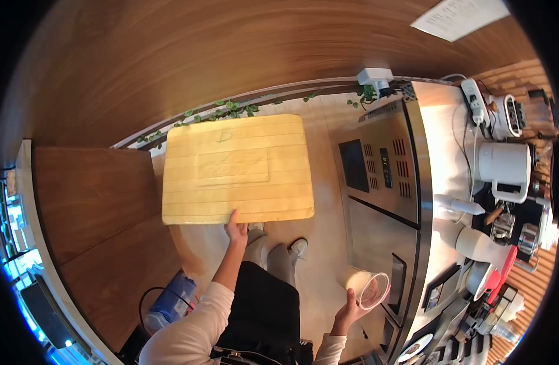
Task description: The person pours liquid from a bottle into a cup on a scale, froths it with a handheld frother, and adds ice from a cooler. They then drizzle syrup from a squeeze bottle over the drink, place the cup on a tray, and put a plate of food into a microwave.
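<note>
A large rectangular yellow board or lid (237,167), banded with strips and marked with a letter near its top edge, is held up in front of me. My left hand (235,230) grips its lower edge, with the thumb on the near face and the other fingers hidden behind. Lower right, my right hand (350,313) is closed around a clear round tub (373,289) with pale contents, its round end turned toward the camera.
At right, a counter (440,146) over a steel appliance (380,164) carries a white kettle (504,164), a squeeze bottle (459,204) and a power strip (474,100). A brown cabinet (97,201) stands left, a blue package (173,298) below it. Ivy (230,109) lines the wall.
</note>
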Motion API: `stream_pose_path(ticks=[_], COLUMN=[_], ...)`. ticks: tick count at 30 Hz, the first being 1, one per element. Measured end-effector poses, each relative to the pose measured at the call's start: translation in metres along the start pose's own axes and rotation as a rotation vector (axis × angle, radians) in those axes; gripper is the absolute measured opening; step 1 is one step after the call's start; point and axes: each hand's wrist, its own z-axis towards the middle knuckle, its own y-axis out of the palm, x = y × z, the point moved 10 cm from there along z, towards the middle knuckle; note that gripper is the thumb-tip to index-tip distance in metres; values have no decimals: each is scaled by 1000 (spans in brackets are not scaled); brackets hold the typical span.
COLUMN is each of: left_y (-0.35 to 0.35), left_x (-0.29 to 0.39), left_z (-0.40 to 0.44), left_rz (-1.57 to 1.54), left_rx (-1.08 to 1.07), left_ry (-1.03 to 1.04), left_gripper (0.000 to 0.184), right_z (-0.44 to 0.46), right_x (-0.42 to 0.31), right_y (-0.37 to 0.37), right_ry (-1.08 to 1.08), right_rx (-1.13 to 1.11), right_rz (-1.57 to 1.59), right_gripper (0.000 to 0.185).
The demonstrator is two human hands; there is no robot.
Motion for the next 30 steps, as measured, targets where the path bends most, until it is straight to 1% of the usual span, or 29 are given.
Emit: stream_pose_path(ticks=[4,5,8,10,13,15,17,20,21,22,25,26,28,29,30], left_y=[57,65,107,156,230,288,335,397,413,425,442,439,425,415,410], left_x=[31,36,39,39,25,23,13,-5,-5,-7,-13,-15,-13,-8,-4], left_z=[-78,-97,-153,-192,-202,-224,-221,-206,-203,-200,-193,-198,-208,-213,-213], left_rz=[196,249,327,455,562,702,757,827,839,850,800,771,725,754,854], left_rx=[-263,-251,-316,-372,-434,-494,-511,-555,-517,-478,-595,-611,-554,-500,-586], left_ry=[-11,-16,14,39,99,93,80,-90,-94,-99,-86,-125,-175,-157,-113], left_gripper=[40,38,46,54,64,71,76,81,79,78,79,79,84,86,86], right_z=[5,7,21,32,50,60,68,76,78,80,83,81,79,77,75], right_x=[-6,-6,4,7,1,-4,-8,-10,-8,-6,-5,-4,-1,1,4], right_y=[-16,-22,-42,-52,-69,-82,-94,-104,-106,-109,-111,-110,-109,-109,-108], right_ry=[-2,0,-18,-13,-25,-39,-51,-64,-66,-67,-55,-40,-51,-62,-57], right_rx=[-5,-8,-2,3,30,50,63,46,51,54,67,64,62,62,62], right_rz=[6,12,44,79,139,156,151,156,155,152,145,139,103,86,87], right_gripper=[111,111,114,115,116,116,115,112,112,112,112,112,111,110,110])
